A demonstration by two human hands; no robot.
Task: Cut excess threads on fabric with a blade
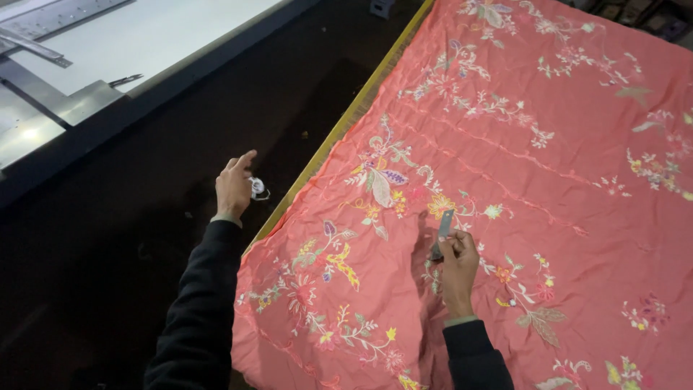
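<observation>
A large coral-red cloth (548, 166) with embroidered flowers and leaves lies spread over the right side. A yellow band (345, 124) runs along its left edge. My right hand (456, 267) rests on the cloth and grips a small grey blade-like tool (442, 230) that points up from the fingers. My left hand (235, 186) is out over the dark surface left of the cloth and pinches a small tangle of whitish threads (258, 188). Both arms wear dark sleeves.
A dark surface (108, 274) fills the lower left. Beyond it, at the top left, stands a white table top (151, 36) with grey metal rails (43, 108) and a dark rim. Dark objects sit past the cloth's top right corner.
</observation>
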